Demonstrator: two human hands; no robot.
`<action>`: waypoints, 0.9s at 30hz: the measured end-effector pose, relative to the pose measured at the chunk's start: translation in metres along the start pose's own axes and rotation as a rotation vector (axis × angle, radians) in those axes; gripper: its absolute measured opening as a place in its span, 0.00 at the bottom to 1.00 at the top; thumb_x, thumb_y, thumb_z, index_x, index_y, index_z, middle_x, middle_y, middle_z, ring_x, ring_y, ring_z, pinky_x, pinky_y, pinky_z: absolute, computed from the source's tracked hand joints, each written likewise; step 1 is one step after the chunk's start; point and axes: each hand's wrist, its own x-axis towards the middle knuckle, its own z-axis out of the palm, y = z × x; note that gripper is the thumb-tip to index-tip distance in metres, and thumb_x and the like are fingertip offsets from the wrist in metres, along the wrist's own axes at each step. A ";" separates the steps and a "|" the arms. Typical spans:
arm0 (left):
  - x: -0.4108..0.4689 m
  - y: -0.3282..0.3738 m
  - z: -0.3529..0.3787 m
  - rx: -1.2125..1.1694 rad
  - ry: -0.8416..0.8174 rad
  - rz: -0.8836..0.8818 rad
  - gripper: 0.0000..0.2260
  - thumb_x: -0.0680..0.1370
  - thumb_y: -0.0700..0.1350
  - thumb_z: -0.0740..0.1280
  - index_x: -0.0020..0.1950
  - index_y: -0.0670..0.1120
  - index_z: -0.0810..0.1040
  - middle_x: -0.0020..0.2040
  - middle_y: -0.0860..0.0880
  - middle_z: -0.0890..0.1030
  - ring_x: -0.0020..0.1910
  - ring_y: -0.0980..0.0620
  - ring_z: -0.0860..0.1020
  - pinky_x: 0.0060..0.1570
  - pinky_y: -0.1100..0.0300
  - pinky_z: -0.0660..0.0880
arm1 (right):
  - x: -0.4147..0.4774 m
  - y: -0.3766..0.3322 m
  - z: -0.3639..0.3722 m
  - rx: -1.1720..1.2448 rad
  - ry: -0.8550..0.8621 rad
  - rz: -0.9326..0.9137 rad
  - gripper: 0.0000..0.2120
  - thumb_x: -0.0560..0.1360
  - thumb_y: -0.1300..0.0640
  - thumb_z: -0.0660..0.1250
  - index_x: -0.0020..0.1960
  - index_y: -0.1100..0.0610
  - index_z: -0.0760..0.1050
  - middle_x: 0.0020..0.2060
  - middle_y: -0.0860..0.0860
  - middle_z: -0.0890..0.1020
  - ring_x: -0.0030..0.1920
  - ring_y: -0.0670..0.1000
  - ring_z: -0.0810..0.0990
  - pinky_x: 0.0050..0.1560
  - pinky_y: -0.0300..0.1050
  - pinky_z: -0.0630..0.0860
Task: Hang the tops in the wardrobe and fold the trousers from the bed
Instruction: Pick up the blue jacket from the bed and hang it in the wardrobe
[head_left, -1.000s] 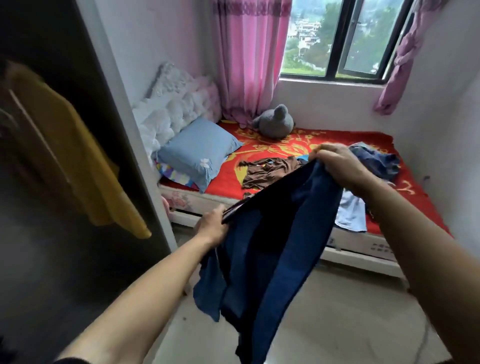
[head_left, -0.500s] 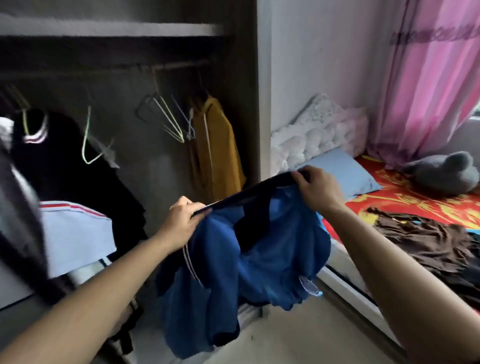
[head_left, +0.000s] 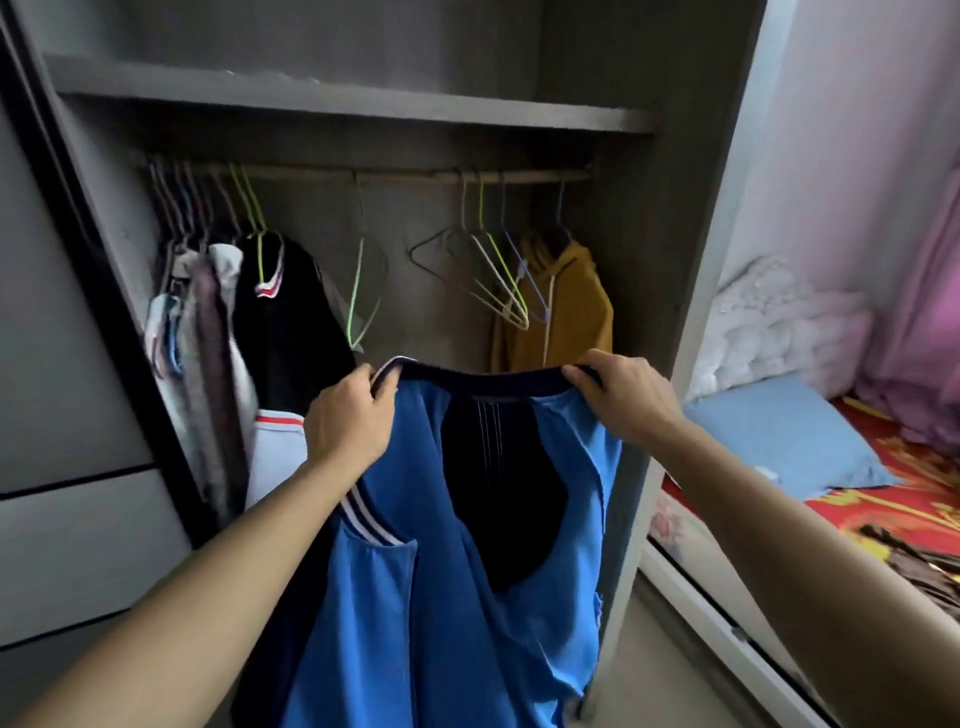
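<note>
While both hands, left (head_left: 347, 422) and right (head_left: 623, 397), pinch a blue top (head_left: 447, 587) by its collar before the wardrobe (head_left: 353, 104), bare hangers (head_left: 498, 291) wait at 12 o'clock; clothes remain on the bed (head_left: 893, 499) at 3 o'clock.

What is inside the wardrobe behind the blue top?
Behind the blue top the wardrobe holds a rail with empty hangers, a yellow top and dark clothes. Both hands hold the blue top up, and it hides the wardrobe's bottom.
</note>
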 end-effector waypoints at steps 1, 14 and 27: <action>0.008 -0.001 0.002 -0.033 -0.004 -0.001 0.21 0.81 0.60 0.56 0.36 0.47 0.67 0.35 0.44 0.78 0.37 0.38 0.75 0.37 0.53 0.65 | 0.007 -0.006 0.006 0.018 -0.062 -0.012 0.14 0.82 0.40 0.56 0.53 0.45 0.76 0.44 0.46 0.80 0.45 0.53 0.79 0.41 0.48 0.75; 0.078 -0.005 0.065 -0.241 -0.093 0.114 0.19 0.81 0.50 0.63 0.32 0.46 0.62 0.28 0.49 0.71 0.28 0.52 0.69 0.30 0.53 0.58 | 0.087 0.000 0.059 -0.042 -0.335 0.027 0.13 0.83 0.46 0.58 0.49 0.51 0.78 0.42 0.47 0.79 0.46 0.51 0.81 0.45 0.45 0.77; 0.145 -0.020 0.107 -0.105 0.027 0.108 0.19 0.77 0.52 0.68 0.33 0.41 0.71 0.27 0.47 0.74 0.30 0.44 0.75 0.33 0.50 0.71 | 0.257 0.028 0.104 0.759 0.002 0.447 0.21 0.84 0.45 0.55 0.69 0.57 0.71 0.60 0.56 0.80 0.53 0.53 0.80 0.55 0.50 0.79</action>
